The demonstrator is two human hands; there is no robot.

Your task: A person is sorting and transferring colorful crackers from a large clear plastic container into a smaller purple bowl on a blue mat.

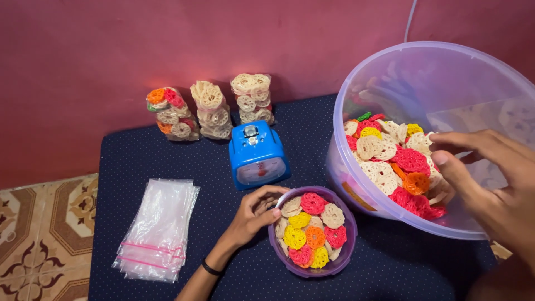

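Crackers (pixel 313 228), round lacy ones in yellow, pink, orange and cream, fill a small purple bowl (pixel 345 252) that sits on a dark blue dotted cloth (pixel 184 161) in front of me. My left hand (pixel 253 214) rests against the bowl's left rim, fingers curled over the edge and touching it, holding nothing else. My right hand (pixel 490 187) reaches into a large clear plastic tub (pixel 390 72) just to the right of the bowl, fingers spread loose above more of the same crackers heaped inside; it grips nothing. Just behind the bowl stands a blue scale (pixel 257 153). Further back, against the red wall (pixel 167 44), three filled bags of crackers (pixel 210 110) stand in a row. A stack of clear zip bags (pixel 159 231) lies to the left, well apart from the bowl.
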